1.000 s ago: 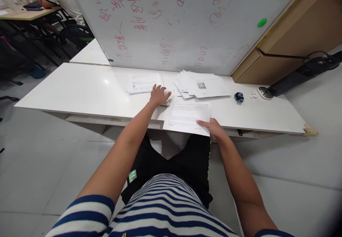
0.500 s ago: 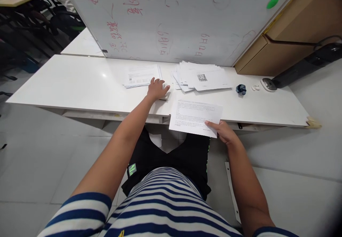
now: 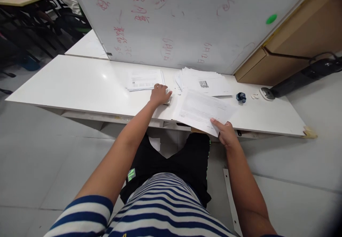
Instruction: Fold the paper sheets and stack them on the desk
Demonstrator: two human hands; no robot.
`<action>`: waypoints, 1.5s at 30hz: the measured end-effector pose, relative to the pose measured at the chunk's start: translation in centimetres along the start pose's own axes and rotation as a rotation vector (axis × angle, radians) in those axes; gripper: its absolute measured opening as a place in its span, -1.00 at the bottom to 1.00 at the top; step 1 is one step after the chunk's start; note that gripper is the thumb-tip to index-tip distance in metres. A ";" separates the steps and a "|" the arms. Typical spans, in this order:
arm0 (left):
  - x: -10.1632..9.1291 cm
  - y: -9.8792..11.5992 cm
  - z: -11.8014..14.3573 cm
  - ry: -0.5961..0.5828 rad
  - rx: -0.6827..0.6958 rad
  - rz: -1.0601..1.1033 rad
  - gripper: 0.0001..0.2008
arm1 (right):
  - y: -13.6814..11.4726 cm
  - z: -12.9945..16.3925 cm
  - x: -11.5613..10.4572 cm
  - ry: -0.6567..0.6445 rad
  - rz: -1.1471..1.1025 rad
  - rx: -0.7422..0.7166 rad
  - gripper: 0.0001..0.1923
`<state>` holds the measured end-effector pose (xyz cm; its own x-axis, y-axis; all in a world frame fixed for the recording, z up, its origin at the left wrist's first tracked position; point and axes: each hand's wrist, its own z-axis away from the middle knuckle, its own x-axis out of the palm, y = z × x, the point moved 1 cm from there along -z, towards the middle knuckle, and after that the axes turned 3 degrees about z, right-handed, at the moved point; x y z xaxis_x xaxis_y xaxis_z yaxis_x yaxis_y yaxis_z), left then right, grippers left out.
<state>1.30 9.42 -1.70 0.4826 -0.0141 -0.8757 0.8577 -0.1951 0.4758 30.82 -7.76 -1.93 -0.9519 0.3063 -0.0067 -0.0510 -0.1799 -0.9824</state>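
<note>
The person's right hand point(image 3: 226, 134) pinched the near corner of a white printed paper sheet point(image 3: 203, 110), thumb on top and fingers beneath, and held it tilted just above the front edge of the long white table point(image 3: 80, 87), part of the sheet overhanging that edge. The left hand point(image 3: 159, 94) rested palm down on the table with its fingers loosely curled over a small white object that could not be identified; a thin dark item lay just beside the hand. Behind the left hand lay a thin flat set of printed white papers point(image 3: 144, 79). Behind the held sheet sat a loosely fanned pile of white papers point(image 3: 205, 82), the top one bearing a square code mark. To the right of that pile stood a small dark blue crumpled object point(image 3: 240, 96), then two small white pieces point(image 3: 253, 96), then a round grey device point(image 3: 266, 93). A large whiteboard with red handwriting point(image 3: 171, 20) stood upright along the table's far edge, with green round magnets point(image 3: 271, 19) on it. A brown cardboard box point(image 3: 294, 41) stood at the right.
</note>
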 end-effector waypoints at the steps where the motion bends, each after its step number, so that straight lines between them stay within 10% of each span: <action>1: 0.0 0.1 0.2 0.018 0.009 0.003 -0.53 | -1.0 -0.5 0.8 0.036 -0.020 -0.074 -0.48; 5: -0.1 0.6 0.7 0.029 -0.011 0.015 -0.62 | -5.8 -4.2 6.6 -0.031 -0.027 -0.226 -0.54; 10: -0.1 0.7 0.6 -0.092 -0.027 0.008 -0.49 | -9.5 -11.5 19.4 -0.341 0.179 -0.212 -0.56; 15: -0.7 0.7 0.9 -0.126 -0.004 0.074 -0.53 | -7.3 -16.9 30.9 -0.448 0.509 -0.175 -0.70; 19: -1.0 0.7 1.0 -0.211 -0.043 0.123 -0.61 | -4.9 -18.2 33.8 -0.327 1.022 -0.247 -0.66; 26: -1.0 0.8 1.2 -0.165 -0.045 0.070 -0.55 | -6.3 -17.9 28.4 -0.162 1.261 -0.526 -0.45; 37: -0.5 0.5 1.1 0.039 -0.320 -0.001 -0.58 | 0.1 -14.0 4.0 0.238 1.079 -1.038 -0.61; 45: -0.7 0.9 1.2 0.098 -0.394 -0.023 -0.59 | 0.4 -15.0 3.0 0.081 1.138 -0.952 -0.43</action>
<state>1.57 8.10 -0.75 0.4612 0.0827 -0.8834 0.8614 0.1969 0.4682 32.50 7.12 -5.12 -0.3236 0.4800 -0.8154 0.9337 0.3017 -0.1929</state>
